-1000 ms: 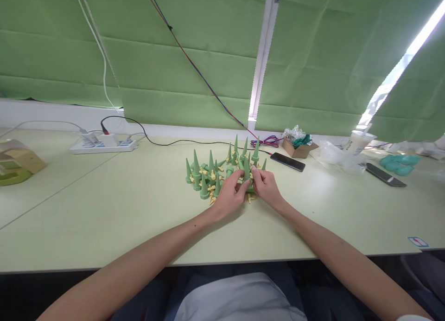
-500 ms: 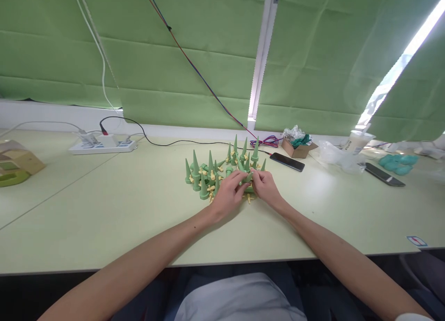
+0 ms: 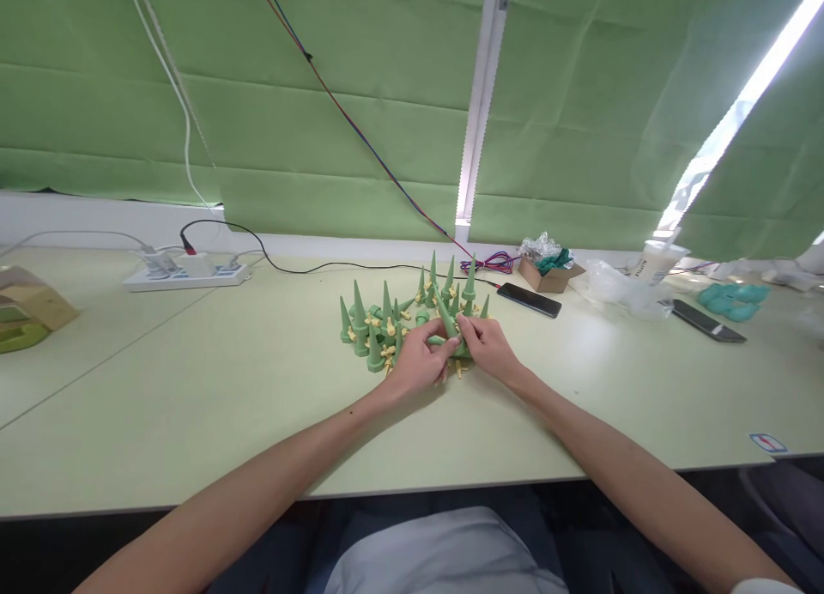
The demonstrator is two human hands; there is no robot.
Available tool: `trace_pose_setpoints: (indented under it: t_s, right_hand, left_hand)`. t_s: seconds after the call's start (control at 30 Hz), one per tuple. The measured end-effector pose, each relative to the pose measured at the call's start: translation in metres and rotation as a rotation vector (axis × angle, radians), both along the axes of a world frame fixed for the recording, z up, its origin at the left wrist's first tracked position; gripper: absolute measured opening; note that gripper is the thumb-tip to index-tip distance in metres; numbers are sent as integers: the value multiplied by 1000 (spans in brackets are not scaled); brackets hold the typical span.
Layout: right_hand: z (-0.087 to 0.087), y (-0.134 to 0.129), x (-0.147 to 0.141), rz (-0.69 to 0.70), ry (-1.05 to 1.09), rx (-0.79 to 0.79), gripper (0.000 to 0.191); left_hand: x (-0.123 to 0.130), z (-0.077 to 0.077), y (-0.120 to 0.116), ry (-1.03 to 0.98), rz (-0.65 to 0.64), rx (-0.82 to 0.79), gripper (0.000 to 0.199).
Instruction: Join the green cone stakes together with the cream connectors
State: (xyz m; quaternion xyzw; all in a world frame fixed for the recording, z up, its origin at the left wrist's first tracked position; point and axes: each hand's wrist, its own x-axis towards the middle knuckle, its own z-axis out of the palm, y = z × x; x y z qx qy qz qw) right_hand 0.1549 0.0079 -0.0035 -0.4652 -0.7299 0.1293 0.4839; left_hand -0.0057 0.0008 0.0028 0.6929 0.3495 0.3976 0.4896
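A green cone-shaped watering spike point(image 3: 445, 312) leans up and to the left between my two hands. My left hand point(image 3: 417, 358) is closed around its lower part, thumb toward me. My right hand point(image 3: 493, 347) pinches at the spike's right side near its wide end; any small part between those fingertips is hidden. Around and behind the hands stands a cluster of similar green spikes point(image 3: 359, 306), tips up, many with small yellow valves point(image 3: 390, 325). One yellow valve point(image 3: 459, 368) shows just below the hands on the table.
A black phone point(image 3: 529, 300) on a cable lies behind my right hand. Farther right are a small cardboard box point(image 3: 547, 278), a plastic bag point(image 3: 618, 289), a cup point(image 3: 657, 261) and a second phone point(image 3: 706, 323). A power strip point(image 3: 186, 275) sits at the back left.
My left fingers have shifted down from the spike's wide end, and more of the spike shows between my hands. The right hand stays close to the same place.
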Motion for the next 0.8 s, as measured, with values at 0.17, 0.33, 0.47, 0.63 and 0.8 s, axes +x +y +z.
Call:
trace_pose_setpoints:
  t_s: [0.17,0.33,0.47,0.63,0.8]
  right_hand:
    - [-4,1,-1,-24,-58,27,53]
    - [8,5,16,-241,-10,238,51]
    - [19,25,51,-513,7,328,46]
    - [8,58,103,-675,-200,-21,24]
    - [-12,76,141,-695,-368,-266,36]
  left_hand:
    - [3,0,-4,51,90,72,22]
    - [4,-4,-7,202,66,303,21]
    - [5,-10,-11,377,-94,512,24]
    - [8,-17,-8,446,-123,514,34]
    - [7,-21,-4,409,-28,420,26]
